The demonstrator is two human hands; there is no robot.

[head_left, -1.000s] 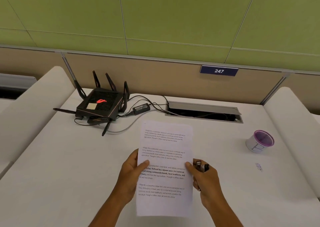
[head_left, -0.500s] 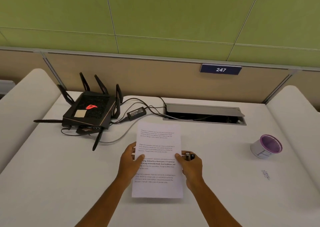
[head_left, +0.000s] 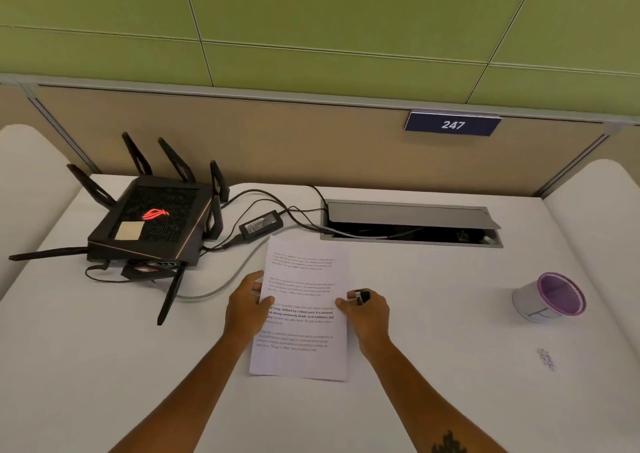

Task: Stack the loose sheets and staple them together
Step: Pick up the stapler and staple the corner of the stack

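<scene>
Printed sheets [head_left: 304, 314] are gripped at both edges on a white desk [head_left: 450, 314]; left hand [head_left: 246, 309] pinches paper; right hand [head_left: 369, 314] is curled round a small stapler [head_left: 362, 296] too.

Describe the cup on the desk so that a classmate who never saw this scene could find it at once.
Start at the blue 247 sign on the partition, then drop to the white desk. The cup lies tipped, right of the hands: the only purple-rimmed thing there.

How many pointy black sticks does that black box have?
7 show on the black router: four stand along its back edge, one sits on its right side, one lies flat pointing left, and one leans down at the front. More may be hidden behind it.
</scene>
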